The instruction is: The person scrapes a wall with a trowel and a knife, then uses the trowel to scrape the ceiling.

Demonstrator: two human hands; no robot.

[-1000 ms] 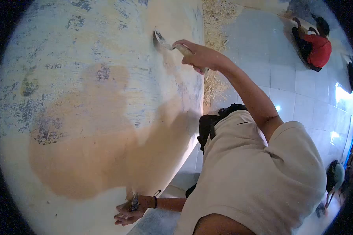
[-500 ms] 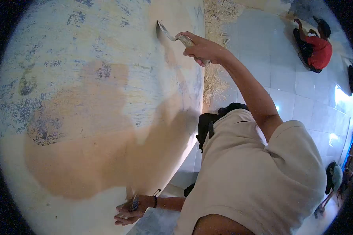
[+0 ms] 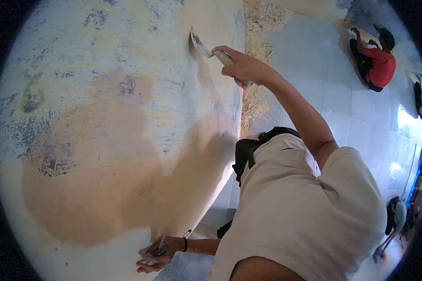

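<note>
My right hand point(image 3: 244, 65) is wrapped round the handle of a trowel point(image 3: 200, 43), whose cranked neck leads to a narrow blade. The blade's tip lies at the worn wall point(image 3: 126, 107), beside a tan patch. Lower down, near the wall's edge, my left hand point(image 3: 157, 255) has a black band point(image 3: 185, 244) at its wrist. A shiny metal-bladed tool point(image 3: 161, 247) shows between its thumb and fingers; the tool's handle is hidden. Blue-grey flecks and tan smears mark the wall surface.
Pale scraped debris point(image 3: 258, 103) lies along the foot of the wall. Glossy tiles point(image 3: 337, 93) cover the floor. A person in a red shirt point(image 3: 380, 69) squats at upper right, and another person point(image 3: 398, 215) is at the far right edge.
My right hand and the trowel have moved slightly down and to the right in view. My left hand stays nearly in place. The view has shifted a little.
</note>
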